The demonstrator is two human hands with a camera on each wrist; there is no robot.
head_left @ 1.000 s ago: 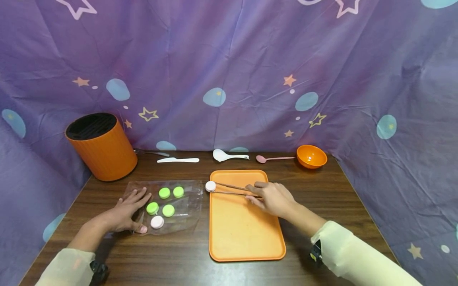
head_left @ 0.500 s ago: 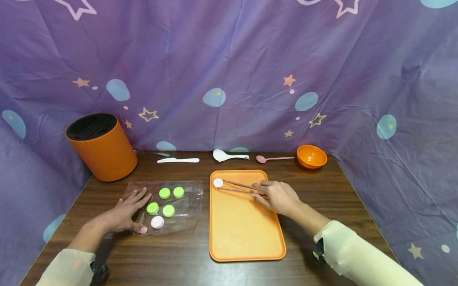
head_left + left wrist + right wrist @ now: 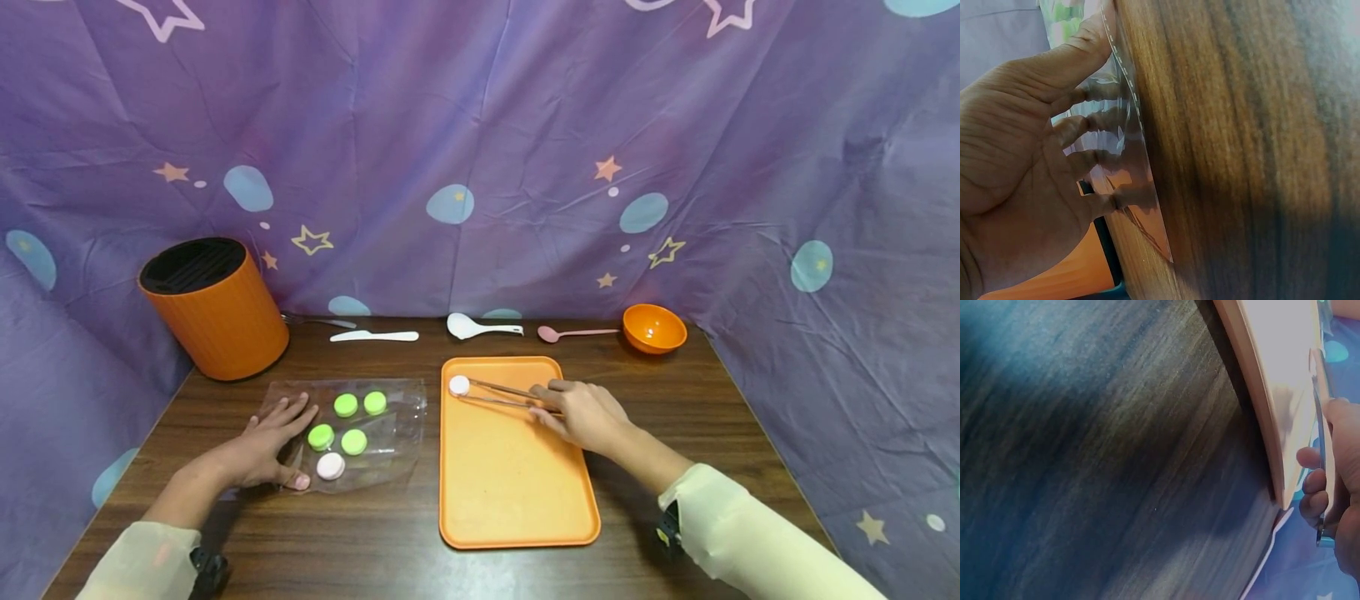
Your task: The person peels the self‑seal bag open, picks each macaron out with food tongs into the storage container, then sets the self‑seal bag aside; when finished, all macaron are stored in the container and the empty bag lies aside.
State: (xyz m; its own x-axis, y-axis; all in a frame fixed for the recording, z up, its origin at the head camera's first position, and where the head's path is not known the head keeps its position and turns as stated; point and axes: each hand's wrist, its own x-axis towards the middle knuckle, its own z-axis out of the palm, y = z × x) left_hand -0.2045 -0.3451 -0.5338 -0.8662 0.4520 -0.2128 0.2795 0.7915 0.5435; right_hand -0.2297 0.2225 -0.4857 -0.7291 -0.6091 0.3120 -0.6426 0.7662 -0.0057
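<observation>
My right hand (image 3: pixel 588 414) grips metal tongs (image 3: pixel 502 388) over the orange tray (image 3: pixel 517 483), in the head view. At the far left corner of the tray, the tong tips stand on either side of a small white disc (image 3: pixel 459 385). My left hand (image 3: pixel 258 450) rests with spread fingers on the left end of a clear plastic sheet (image 3: pixel 401 433). Several thick green discs (image 3: pixel 346 406) and a second white disc (image 3: pixel 330 466) lie on that sheet. The left wrist view shows the fingers through the plastic (image 3: pixel 1129 150).
An orange cylindrical knife block (image 3: pixel 225 325) stands at the back left. Along the curtain lie a fork (image 3: pixel 318 321), a white knife (image 3: pixel 375 336), a white ladle (image 3: pixel 480 327) and a pink spoon (image 3: pixel 573 333). An orange bowl (image 3: pixel 654 330) sits at the back right.
The right hand, the tongs and the white disc have moved right, bringing the disc from the tray's left rim to inside its far left corner. The left hand has stayed still.
</observation>
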